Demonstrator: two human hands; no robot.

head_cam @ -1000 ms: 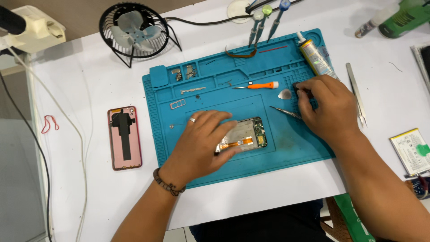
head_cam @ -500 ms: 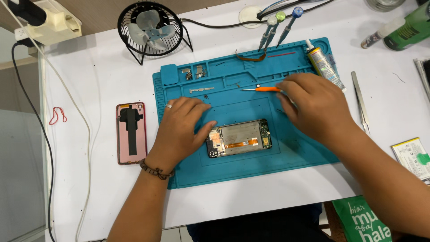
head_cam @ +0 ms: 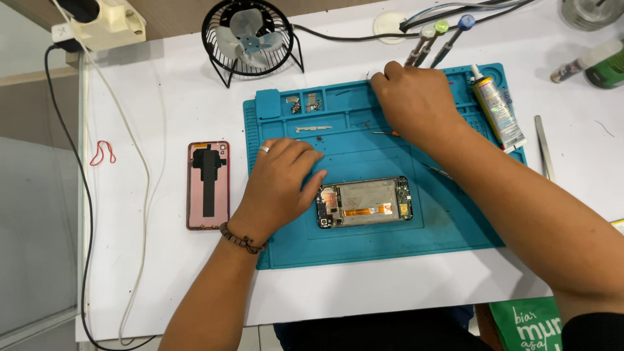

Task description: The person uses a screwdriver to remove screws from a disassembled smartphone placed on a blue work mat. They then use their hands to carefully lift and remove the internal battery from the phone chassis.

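Opened phone lies flat at the centre of the blue mat. Left hand, at its 9 o'clock, presses curled fingers beside its edge, holding nothing. Right hand, at 12 o'clock, is closed over the mat's trays; whether it holds anything cannot be told. Glue tube lies at 2 o'clock.

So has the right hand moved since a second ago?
Yes. The right hand has gone from the mat's right side, near the glue tube, up and leftward to its top edge.
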